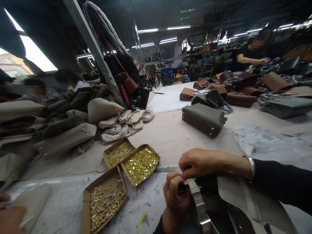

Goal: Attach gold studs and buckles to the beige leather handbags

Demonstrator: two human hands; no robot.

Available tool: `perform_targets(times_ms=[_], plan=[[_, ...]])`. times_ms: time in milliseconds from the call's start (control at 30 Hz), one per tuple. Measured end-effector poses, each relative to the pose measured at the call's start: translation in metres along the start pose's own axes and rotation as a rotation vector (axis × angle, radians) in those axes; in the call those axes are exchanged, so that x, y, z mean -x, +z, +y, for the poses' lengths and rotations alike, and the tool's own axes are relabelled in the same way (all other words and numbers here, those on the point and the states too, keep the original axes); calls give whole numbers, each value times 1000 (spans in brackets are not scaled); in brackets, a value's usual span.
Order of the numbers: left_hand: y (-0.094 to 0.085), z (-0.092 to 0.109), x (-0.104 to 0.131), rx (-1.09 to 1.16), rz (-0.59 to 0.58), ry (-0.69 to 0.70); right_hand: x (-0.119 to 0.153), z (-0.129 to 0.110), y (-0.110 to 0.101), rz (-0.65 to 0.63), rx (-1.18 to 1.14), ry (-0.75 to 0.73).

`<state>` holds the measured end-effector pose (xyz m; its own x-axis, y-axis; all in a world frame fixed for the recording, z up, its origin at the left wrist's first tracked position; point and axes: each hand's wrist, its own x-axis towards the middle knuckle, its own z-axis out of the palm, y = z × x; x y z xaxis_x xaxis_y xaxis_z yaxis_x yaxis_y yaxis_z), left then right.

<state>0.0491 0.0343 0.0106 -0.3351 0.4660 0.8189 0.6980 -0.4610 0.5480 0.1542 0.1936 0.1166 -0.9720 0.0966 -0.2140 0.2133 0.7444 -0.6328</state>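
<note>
A grey-beige bag [253, 203] lies open at the lower right, its dark inside showing. My left hand [175, 196] is wrapped round the bag's near edge, with a small dark round thing showing between its fingers. From the right, my right hand [201, 163] reaches over the bag and pinches the same edge, touching my left hand. A strap with a metal piece [205, 222] runs down beside my left hand. Left of my hands stand cardboard trays of small metal pieces: a large one [125, 191], one with bright gold pieces [158, 164] and a smaller one [105, 156].
A dark green bag [203, 118] lies on its side beyond my hands. Brown and green bags are heaped at the back right, beige and dark ones [65, 139] at the left. Another person's hand [11, 219] holds a beige piece at the lower left. More people are behind.
</note>
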Motion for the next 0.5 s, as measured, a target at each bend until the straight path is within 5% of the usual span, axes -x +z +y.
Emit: perform_targets(times_ms=[200,367,500], plan=[[0,-1,0,17,7,-9,-2,1,-2,-70,-271,-26],[-1,1,0,15,2,-6,-2,-3,1,-5,4,31],[-1,0,1,21,-3,-12,0,2,-6,-44,-242,-9]])
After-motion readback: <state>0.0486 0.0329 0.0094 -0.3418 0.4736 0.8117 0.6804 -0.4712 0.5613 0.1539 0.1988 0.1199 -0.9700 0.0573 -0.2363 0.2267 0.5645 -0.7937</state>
